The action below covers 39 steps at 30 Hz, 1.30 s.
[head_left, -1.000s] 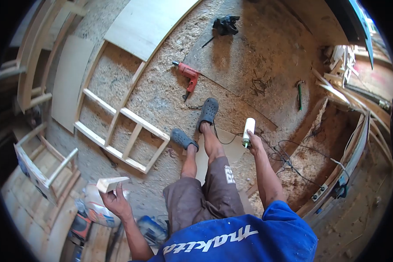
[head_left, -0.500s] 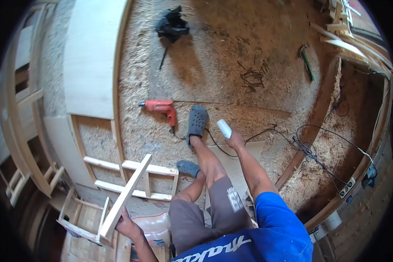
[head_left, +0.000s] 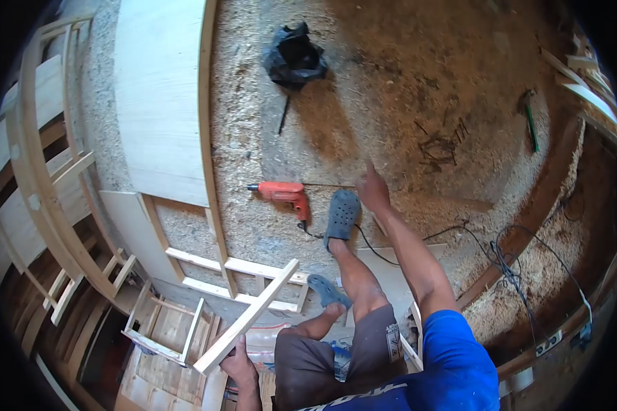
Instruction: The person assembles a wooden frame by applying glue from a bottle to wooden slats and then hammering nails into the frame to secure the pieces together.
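Note:
My left hand (head_left: 240, 364) grips a pale wooden strip (head_left: 252, 314) near its lower end, and the strip slants up to the right. My right hand (head_left: 372, 192) is stretched out over the floor beyond my right shoe (head_left: 343, 214). One finger points forward and the others are curled; a small pale edge shows beside the wrist, but what the curled fingers hold is hidden. A red drill (head_left: 282, 194) lies left of that shoe. The far end of the strip overlaps a wooden frame (head_left: 230, 264) in the view.
A black plastic bag (head_left: 295, 58) sits on the floor among wood shavings. Scattered nails (head_left: 439, 147) and a green-handled hammer (head_left: 532, 127) lie to the right. Cables (head_left: 507, 264) cross the right side. A pale panel (head_left: 161, 103) and a small wooden structure (head_left: 164, 329) are at the left.
My right hand has moved forward, and the white object it held no longer shows clearly. My left hand still holds the strip. The view has shifted, moving the floor items right and down.

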Motion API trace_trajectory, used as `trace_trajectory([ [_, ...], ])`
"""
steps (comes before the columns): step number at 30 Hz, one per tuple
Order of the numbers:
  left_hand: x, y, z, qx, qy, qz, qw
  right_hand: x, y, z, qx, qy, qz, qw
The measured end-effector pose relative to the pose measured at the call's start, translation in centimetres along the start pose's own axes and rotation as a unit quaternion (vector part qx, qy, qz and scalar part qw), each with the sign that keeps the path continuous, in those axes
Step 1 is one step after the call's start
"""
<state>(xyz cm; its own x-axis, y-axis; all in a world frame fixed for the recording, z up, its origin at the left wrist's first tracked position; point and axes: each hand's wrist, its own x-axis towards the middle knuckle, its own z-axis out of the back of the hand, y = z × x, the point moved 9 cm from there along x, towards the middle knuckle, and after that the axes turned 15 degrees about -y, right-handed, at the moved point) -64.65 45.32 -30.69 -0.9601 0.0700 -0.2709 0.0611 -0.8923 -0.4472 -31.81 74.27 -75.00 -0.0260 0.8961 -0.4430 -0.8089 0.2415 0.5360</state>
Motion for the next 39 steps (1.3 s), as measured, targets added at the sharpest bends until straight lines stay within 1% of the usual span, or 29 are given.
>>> trace_trajectory([
  [1,-0.2,0.1,0.5,0.018,-0.013,0.050,0.999,3.5,6.0,1.6,0.072,-0.006,0.018,0.997],
  [2,-0.3,-0.4,0.8,0.020,-0.026,0.049,0.998,7.0,10.1,1.6,0.059,-0.037,0.056,0.996],
  [3,-0.4,-0.7,1.2,0.000,-0.046,0.048,0.998,9.9,14.2,2.2,0.128,-0.028,0.058,0.990],
  [4,-0.3,-0.8,1.9,-0.018,-0.067,0.047,0.996,12.5,17.9,2.5,0.140,-0.007,0.060,0.988],
  [5,0.0,-0.3,2.7,-0.001,-0.070,0.052,0.996,15.3,19.8,1.4,0.112,-0.015,0.073,0.991],
  [7,0.4,1.4,5.0,0.036,-0.094,0.076,0.992,19.9,21.5,-1.4,0.169,-0.142,0.171,0.960],
  [8,0.5,1.7,6.5,0.061,-0.097,0.098,0.989,20.1,22.4,-1.7,0.133,-0.114,0.162,0.971],
  [10,1.2,-0.4,7.2,0.019,-0.108,0.076,0.991,20.3,24.8,-0.8,0.095,-0.102,0.159,0.977],
  [12,1.5,-0.7,8.3,-0.032,-0.143,0.096,0.985,19.3,25.5,-0.3,0.064,-0.071,0.153,0.984],
  [14,2.6,1.3,10.5,-0.022,-0.141,0.116,0.983,17.0,27.3,0.9,0.043,-0.102,0.177,0.978],
  [16,4.5,1.3,11.5,-0.025,-0.145,0.063,0.987,16.3,27.2,1.3,-0.021,-0.134,0.072,0.988],
  [18,7.1,2.2,10.9,-0.066,-0.122,0.057,0.989,17.3,28.4,0.8,-0.029,-0.120,0.075,0.990],
  [20,9.5,3.5,11.7,-0.097,-0.142,0.034,0.985,18.0,26.6,-3.8,-0.092,-0.002,0.100,0.991],
  [21,11.3,5.0,12.2,-0.068,-0.137,0.022,0.988,15.9,27.0,-4.4,-0.093,0.049,0.131,0.986],
  [22,11.9,4.4,12.1,-0.071,-0.121,0.020,0.990,13.2,28.1,-4.5,-0.096,0.097,0.162,0.977],
  [24,13.9,2.8,10.3,-0.108,-0.106,0.068,0.986,6.2,29.4,-2.7,-0.104,0.056,0.197,0.973],
  [25,16.3,4.7,10.6,-0.135,-0.049,0.014,0.990,2.9,28.1,-1.6,-0.024,0.008,0.189,0.982],
  [26,17.2,4.8,11.5,-0.098,-0.040,0.031,0.994,-2.0,26.3,-1.4,0.059,-0.028,0.178,0.982],
  [28,19.8,3.8,13.9,-0.188,-0.018,-0.013,0.982,-11.2,20.8,-0.2,0.031,-0.023,0.008,0.999],
  [29,21.0,2.7,14.7,-0.214,0.013,-0.023,0.976,-16.6,16.1,-0.3,0.003,-0.004,-0.090,0.996],
  [30,22.2,1.6,15.9,-0.237,0.044,-0.032,0.970,-23.2,13.7,2.2,0.015,-0.074,-0.161,0.984],
  [31,24.3,1.8,17.3,-0.180,0.044,-0.044,0.982,-29.4,10.0,2.4,0.018,-0.064,-0.250,0.966],
  [32,23.1,-1.6,18.0,-0.160,0.074,-0.024,0.984,-36.4,8.2,4.3,0.026,-0.113,-0.339,0.934],
  [33,23.5,-2.6,18.3,-0.198,0.089,-0.048,0.975,-43.5,4.6,3.7,-0.037,-0.100,-0.426,0.899],
  [34,24.9,-3.5,19.2,-0.232,0.100,-0.075,0.965,-49.5,3.6,4.0,-0.017,-0.066,-0.481,0.874],
  [35,26.2,-4.2,19.7,-0.228,0.107,-0.101,0.962,-55.0,3.4,4.4,-0.047,-0.054,-0.490,0.869],
  [36,25.9,-5.7,19.5,-0.229,0.123,-0.117,0.958,-59.6,2.8,3.8,-0.013,-0.035,-0.488,0.872],
  [38,24.8,-8.1,20.5,-0.207,0.133,-0.103,0.964,-68.8,2.7,2.1,0.058,-0.020,-0.466,0.883],
  [39,23.5,-9.4,20.7,-0.215,0.126,-0.112,0.962,-71.9,3.3,1.6,0.092,-0.029,-0.440,0.893],
])
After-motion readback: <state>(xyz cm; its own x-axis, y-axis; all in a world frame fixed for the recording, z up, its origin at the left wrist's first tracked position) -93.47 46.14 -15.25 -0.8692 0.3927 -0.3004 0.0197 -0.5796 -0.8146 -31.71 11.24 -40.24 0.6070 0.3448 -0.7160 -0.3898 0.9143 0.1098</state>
